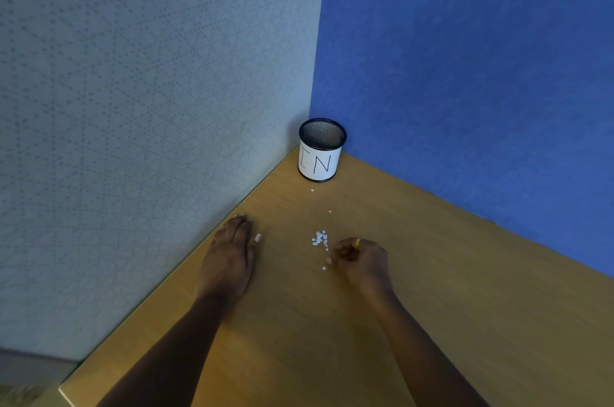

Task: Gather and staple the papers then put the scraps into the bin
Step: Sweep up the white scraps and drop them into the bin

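A small black mesh bin (321, 150) with a white label stands in the corner of the wooden desk (432, 273). A little heap of tiny white paper scraps (319, 238) lies on the desk in front of it, with a few stray bits nearer the bin. My right hand (360, 258), wearing a gold ring, rests just right of the heap with its fingers curled; whether it pinches any scraps is hidden. My left hand (231, 253) lies flat on the desk to the left, fingers together and pointing at the wall, holding nothing. No stapler or sheets are in view.
A grey partition (149, 107) closes the desk's left side and a blue one (481, 74) closes the right, meeting behind the bin. The desk's near left corner (63, 390) shows at the bottom left.
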A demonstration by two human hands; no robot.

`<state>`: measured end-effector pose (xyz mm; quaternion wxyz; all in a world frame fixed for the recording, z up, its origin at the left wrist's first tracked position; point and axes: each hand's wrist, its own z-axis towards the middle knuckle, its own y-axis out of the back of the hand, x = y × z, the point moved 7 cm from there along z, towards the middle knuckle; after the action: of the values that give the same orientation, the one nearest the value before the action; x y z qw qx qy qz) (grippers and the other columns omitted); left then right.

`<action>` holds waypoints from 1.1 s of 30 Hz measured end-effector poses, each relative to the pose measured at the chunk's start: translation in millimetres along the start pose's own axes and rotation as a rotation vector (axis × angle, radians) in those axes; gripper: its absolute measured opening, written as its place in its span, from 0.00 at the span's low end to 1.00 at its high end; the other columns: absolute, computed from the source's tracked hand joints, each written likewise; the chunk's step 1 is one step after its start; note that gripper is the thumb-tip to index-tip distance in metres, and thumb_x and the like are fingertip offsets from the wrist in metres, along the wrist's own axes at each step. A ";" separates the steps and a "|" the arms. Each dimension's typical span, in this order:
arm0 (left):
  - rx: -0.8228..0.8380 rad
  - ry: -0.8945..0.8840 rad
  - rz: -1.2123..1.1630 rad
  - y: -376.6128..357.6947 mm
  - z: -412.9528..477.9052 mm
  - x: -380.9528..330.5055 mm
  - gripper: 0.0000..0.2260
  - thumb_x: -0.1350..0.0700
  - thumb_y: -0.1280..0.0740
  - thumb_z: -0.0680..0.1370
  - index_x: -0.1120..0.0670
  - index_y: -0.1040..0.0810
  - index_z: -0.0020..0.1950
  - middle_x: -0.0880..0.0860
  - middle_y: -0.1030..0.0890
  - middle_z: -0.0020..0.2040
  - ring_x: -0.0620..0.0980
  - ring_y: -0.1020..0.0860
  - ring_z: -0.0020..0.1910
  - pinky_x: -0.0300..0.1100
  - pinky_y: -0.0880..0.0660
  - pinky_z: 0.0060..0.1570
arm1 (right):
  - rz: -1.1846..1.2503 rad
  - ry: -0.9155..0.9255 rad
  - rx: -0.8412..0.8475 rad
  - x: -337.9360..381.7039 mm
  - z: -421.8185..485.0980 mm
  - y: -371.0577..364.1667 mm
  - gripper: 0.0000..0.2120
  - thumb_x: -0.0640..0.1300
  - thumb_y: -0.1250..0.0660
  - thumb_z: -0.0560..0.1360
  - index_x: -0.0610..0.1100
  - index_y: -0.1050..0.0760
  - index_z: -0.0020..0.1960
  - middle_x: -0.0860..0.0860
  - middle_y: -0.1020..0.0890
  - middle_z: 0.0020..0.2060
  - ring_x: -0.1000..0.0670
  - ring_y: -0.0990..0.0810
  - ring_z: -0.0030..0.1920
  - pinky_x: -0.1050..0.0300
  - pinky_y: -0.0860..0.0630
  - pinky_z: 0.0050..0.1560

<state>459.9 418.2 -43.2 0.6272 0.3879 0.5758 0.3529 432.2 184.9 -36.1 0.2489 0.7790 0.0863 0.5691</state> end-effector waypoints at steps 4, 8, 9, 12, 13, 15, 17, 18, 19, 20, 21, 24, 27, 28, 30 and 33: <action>-0.002 0.001 -0.009 -0.2 -0.6 -0.4 0.26 0.43 0.53 0.79 0.55 0.37 0.72 0.53 0.36 0.74 0.51 0.39 0.73 0.47 0.40 0.70 | 0.012 -0.059 0.081 -5.5 -6.2 -11.1 0.20 0.31 0.22 0.60 0.44 0.28 0.44 0.52 0.27 0.35 0.62 0.27 0.24 0.76 0.31 0.28; -0.006 0.001 -0.006 0.0 -0.5 -0.2 0.25 0.44 0.51 0.80 0.55 0.37 0.72 0.53 0.36 0.74 0.51 0.39 0.73 0.48 0.40 0.70 | 0.026 -0.058 0.037 -0.5 -4.4 -16.1 0.23 0.32 0.22 0.60 0.44 0.34 0.44 0.54 0.30 0.33 0.56 0.27 0.29 0.72 0.31 0.28; -0.004 0.000 -0.006 -0.5 -0.3 0.8 0.25 0.44 0.52 0.80 0.55 0.37 0.72 0.53 0.36 0.74 0.51 0.39 0.73 0.48 0.40 0.70 | 0.019 -0.053 0.022 2.1 -2.8 -16.9 0.23 0.33 0.22 0.60 0.44 0.34 0.44 0.54 0.30 0.33 0.53 0.27 0.31 0.71 0.31 0.29; -0.007 -0.011 -0.008 0.7 -0.2 0.1 0.30 0.39 0.56 0.77 0.55 0.36 0.72 0.53 0.35 0.73 0.51 0.38 0.73 0.48 0.40 0.70 | 0.012 -0.029 -0.024 10.0 5.1 -18.3 0.22 0.35 0.22 0.60 0.46 0.35 0.41 0.54 0.29 0.32 0.53 0.27 0.32 0.64 0.29 0.35; -0.008 -0.012 -0.007 0.4 0.0 0.2 0.29 0.40 0.54 0.78 0.55 0.36 0.72 0.53 0.35 0.73 0.51 0.38 0.73 0.47 0.40 0.70 | 0.025 -0.024 -0.038 12.3 8.8 -18.7 0.22 0.35 0.22 0.61 0.48 0.35 0.39 0.54 0.29 0.32 0.53 0.27 0.33 0.64 0.29 0.35; -0.004 -0.008 -0.009 -0.5 0.0 1.3 0.24 0.44 0.50 0.80 0.55 0.36 0.72 0.53 0.36 0.73 0.50 0.39 0.73 0.47 0.40 0.71 | 0.047 -0.009 -0.060 17.4 16.3 -18.8 0.21 0.36 0.23 0.62 0.47 0.35 0.40 0.53 0.27 0.32 0.54 0.26 0.34 0.70 0.31 0.33; -0.004 -0.009 -0.011 -0.4 0.1 2.0 0.24 0.45 0.51 0.80 0.55 0.36 0.72 0.53 0.36 0.74 0.50 0.39 0.73 0.47 0.40 0.71 | 0.081 0.008 -0.075 23.3 22.6 -18.5 0.19 0.35 0.24 0.63 0.43 0.33 0.43 0.54 0.26 0.32 0.58 0.26 0.33 0.74 0.31 0.31; -0.003 -0.011 -0.013 0.0 0.0 1.5 0.24 0.44 0.52 0.80 0.55 0.36 0.72 0.53 0.36 0.73 0.50 0.39 0.73 0.47 0.40 0.71 | 0.114 0.016 -0.078 25.9 25.4 -18.5 0.18 0.33 0.25 0.64 0.42 0.33 0.44 0.53 0.25 0.32 0.60 0.25 0.33 0.74 0.31 0.31; -0.003 -0.015 -0.016 0.1 -0.1 1.5 0.25 0.44 0.53 0.80 0.55 0.36 0.72 0.53 0.36 0.73 0.50 0.39 0.73 0.47 0.40 0.71 | 0.150 0.018 -0.077 27.7 28.1 -18.9 0.17 0.32 0.26 0.65 0.41 0.33 0.44 0.52 0.24 0.32 0.60 0.25 0.33 0.74 0.31 0.31; -0.003 -0.014 -0.020 0.2 0.1 1.4 0.24 0.44 0.52 0.80 0.55 0.36 0.72 0.53 0.36 0.73 0.50 0.39 0.73 0.47 0.40 0.71 | 0.177 0.021 -0.079 29.4 30.7 -18.8 0.16 0.31 0.27 0.66 0.41 0.32 0.45 0.50 0.23 0.33 0.58 0.24 0.33 0.75 0.30 0.31; -0.004 -0.010 -0.027 0.4 0.2 1.5 0.24 0.45 0.51 0.80 0.55 0.36 0.72 0.53 0.36 0.73 0.50 0.39 0.73 0.47 0.40 0.71 | 0.179 0.025 -0.088 30.5 33.8 -17.9 0.15 0.30 0.28 0.66 0.41 0.31 0.45 0.48 0.22 0.35 0.55 0.23 0.34 0.76 0.30 0.31; 0.002 -0.004 -0.032 0.1 0.3 1.0 0.23 0.47 0.49 0.80 0.55 0.37 0.72 0.52 0.37 0.74 0.50 0.40 0.73 0.47 0.40 0.71 | 0.046 0.106 -0.178 34.8 37.3 -7.4 0.06 0.33 0.33 0.71 0.40 0.24 0.46 0.46 0.20 0.40 0.51 0.23 0.39 0.68 0.25 0.42; 0.008 -0.006 -0.027 -0.4 0.6 2.5 0.23 0.47 0.49 0.80 0.55 0.38 0.73 0.52 0.37 0.74 0.50 0.40 0.74 0.47 0.40 0.71 | -0.124 0.222 -0.223 39.0 30.9 -2.2 0.08 0.34 0.37 0.74 0.37 0.21 0.51 0.44 0.19 0.50 0.48 0.21 0.48 0.65 0.29 0.51; 0.010 -0.006 -0.027 -0.7 0.8 2.3 0.23 0.47 0.49 0.80 0.55 0.38 0.73 0.52 0.37 0.74 0.50 0.40 0.74 0.47 0.40 0.72 | -0.194 0.247 -0.200 39.6 29.0 -5.1 0.10 0.35 0.38 0.76 0.37 0.22 0.55 0.43 0.20 0.54 0.47 0.21 0.54 0.63 0.30 0.55; 0.008 -0.005 -0.025 -0.7 0.9 2.2 0.22 0.47 0.49 0.80 0.55 0.38 0.72 0.52 0.37 0.74 0.50 0.40 0.73 0.47 0.40 0.72 | -0.324 0.253 -0.095 39.1 26.0 -19.1 0.15 0.38 0.42 0.78 0.36 0.27 0.63 0.42 0.25 0.64 0.45 0.28 0.66 0.58 0.34 0.65; 0.006 -0.006 -0.019 -0.8 1.6 2.0 0.22 0.47 0.48 0.80 0.55 0.37 0.72 0.52 0.37 0.74 0.50 0.40 0.73 0.48 0.40 0.71 | -0.536 0.191 0.063 35.6 22.0 -41.3 0.23 0.44 0.49 0.81 0.37 0.44 0.74 0.44 0.43 0.75 0.47 0.47 0.76 0.56 0.50 0.75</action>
<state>461.6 419.4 -44.8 0.6310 0.3856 0.5786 0.3440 470.8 228.9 -31.2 0.3569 0.6784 0.3297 0.5511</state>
